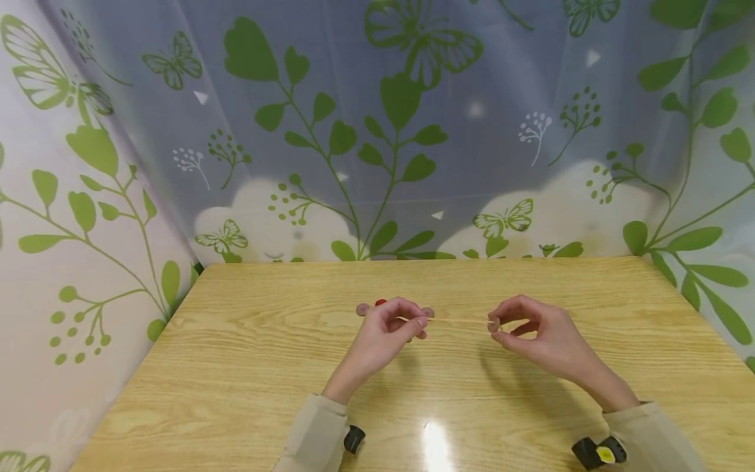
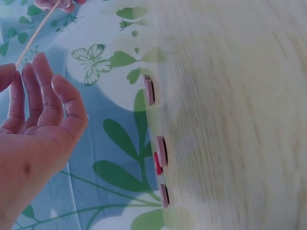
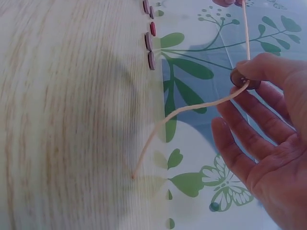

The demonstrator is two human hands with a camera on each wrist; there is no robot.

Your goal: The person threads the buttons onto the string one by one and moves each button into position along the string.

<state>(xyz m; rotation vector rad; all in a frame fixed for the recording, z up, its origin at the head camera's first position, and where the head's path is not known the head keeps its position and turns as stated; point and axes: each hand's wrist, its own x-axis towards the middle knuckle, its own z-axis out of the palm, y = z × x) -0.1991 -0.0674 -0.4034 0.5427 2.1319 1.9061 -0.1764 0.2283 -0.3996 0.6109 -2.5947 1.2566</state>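
A pale yellow string (image 1: pixel 460 320) stretches taut between both hands, above the table. My left hand (image 1: pixel 386 337) pinches one part of it between thumb and fingertips. My right hand (image 1: pixel 548 337) pinches a brown round button (image 1: pixel 493 324) by its edge. In the right wrist view the string (image 3: pixel 192 106) passes through the button (image 3: pixel 236 77), and its loose tail hangs down past it. Behind the left hand lie flat mauve buttons (image 1: pixel 362 309) and a red button (image 1: pixel 381 303), partly covered by that hand in the head view.
The wood-grain table (image 1: pixel 236 380) bears several loose buttons, seen edge-on in the left wrist view, such as a mauve button (image 2: pixel 161 151). A curtain (image 1: pixel 330 131) with leaves and butterflies hangs along the table's far edge and at both sides.
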